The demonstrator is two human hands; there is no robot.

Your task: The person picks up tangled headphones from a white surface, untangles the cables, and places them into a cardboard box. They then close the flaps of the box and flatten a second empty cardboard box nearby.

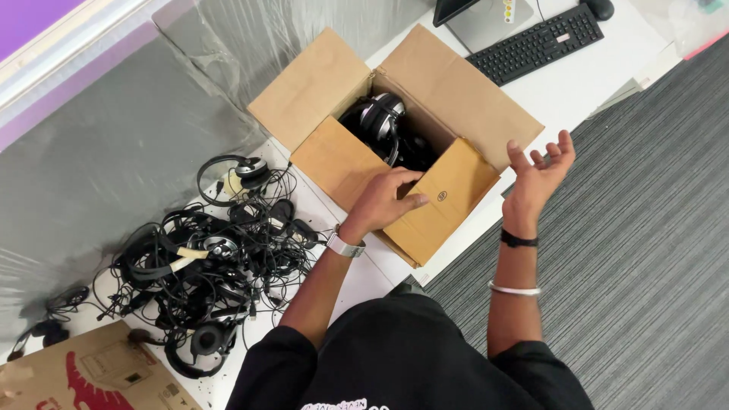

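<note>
While the left hand (383,199) rests loose, empty fingers on the cardboard box's (456,91) near flap, the right hand (535,176) hovers open-palmed at three o'clock, holding nothing. Headsets (382,118) inside look light but fragile; probably best gripped by the stiff headband. Tangled headsets (205,266) lie at nine o'clock.

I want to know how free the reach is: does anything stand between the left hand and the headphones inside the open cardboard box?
Nothing visible blocks it. The left hand rests on the near flap of the cardboard box, whose flaps are folded open, and the headphones lie uncovered inside.
</note>
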